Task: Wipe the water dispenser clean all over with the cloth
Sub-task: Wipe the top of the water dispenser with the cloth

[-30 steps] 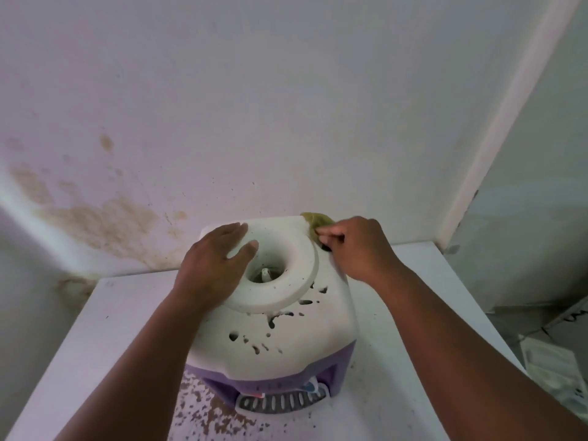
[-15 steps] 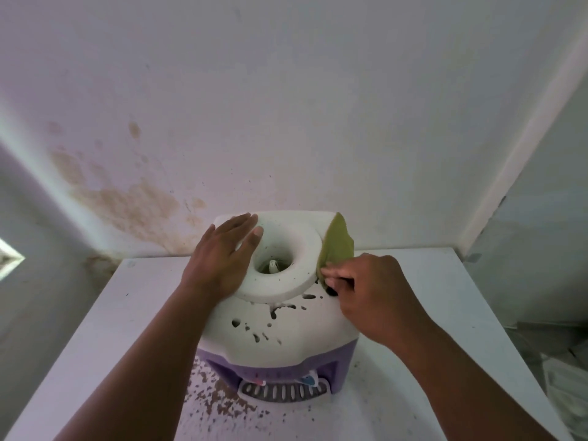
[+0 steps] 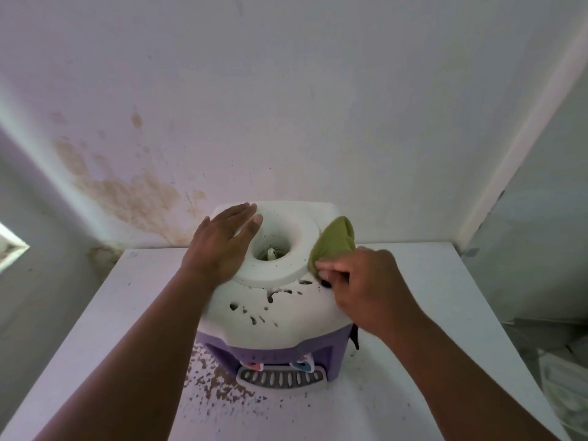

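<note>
one water dispenser (image 3: 280,313), two hands: left (image 3: 222,246) flat on it, right (image 3: 359,281) pinching one cloth (image 3: 334,240).

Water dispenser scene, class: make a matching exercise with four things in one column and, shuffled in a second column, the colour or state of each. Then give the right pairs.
Things:
1. cloth
2. left hand
3. dispenser top
4. dispenser base

Colour or state:
A. purple
B. white with dark spots
C. green, pinched by the right hand
D. flat, fingers straight, resting on the dispenser

Pairs: 1-C, 2-D, 3-B, 4-A
</note>
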A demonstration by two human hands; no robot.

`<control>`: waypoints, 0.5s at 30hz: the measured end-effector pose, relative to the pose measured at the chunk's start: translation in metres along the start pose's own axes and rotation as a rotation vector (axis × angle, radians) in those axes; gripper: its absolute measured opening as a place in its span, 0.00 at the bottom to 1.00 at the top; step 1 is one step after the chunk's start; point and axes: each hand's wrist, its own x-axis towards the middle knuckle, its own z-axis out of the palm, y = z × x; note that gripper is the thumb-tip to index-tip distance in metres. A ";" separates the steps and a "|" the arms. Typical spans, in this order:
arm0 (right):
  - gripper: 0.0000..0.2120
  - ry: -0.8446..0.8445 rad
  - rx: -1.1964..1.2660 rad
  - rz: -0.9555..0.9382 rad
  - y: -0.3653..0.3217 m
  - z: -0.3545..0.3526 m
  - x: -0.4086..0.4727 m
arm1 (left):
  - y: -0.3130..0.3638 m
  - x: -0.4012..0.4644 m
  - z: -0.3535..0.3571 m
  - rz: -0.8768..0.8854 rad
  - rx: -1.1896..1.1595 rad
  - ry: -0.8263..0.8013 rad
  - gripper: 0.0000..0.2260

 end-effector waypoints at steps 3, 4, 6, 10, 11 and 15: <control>0.10 0.077 0.016 0.037 -0.001 -0.001 0.007 | 0.000 0.000 -0.001 -0.006 -0.006 -0.013 0.25; 0.10 0.084 -0.009 0.020 -0.004 0.002 0.005 | 0.000 0.000 -0.001 -0.006 -0.007 -0.011 0.25; 0.09 0.069 -0.072 -0.032 -0.007 0.008 -0.005 | -0.001 -0.001 -0.001 -0.011 -0.017 -0.002 0.24; 0.10 -0.003 -0.045 -0.034 -0.007 0.007 -0.014 | -0.002 0.000 0.000 -0.007 -0.024 0.006 0.25; 0.10 0.009 -0.025 -0.017 -0.004 0.005 -0.012 | -0.002 0.001 0.000 -0.008 -0.025 0.002 0.25; 0.11 0.083 -0.029 0.072 -0.001 0.000 -0.004 | -0.005 0.004 0.001 -0.010 -0.037 0.002 0.25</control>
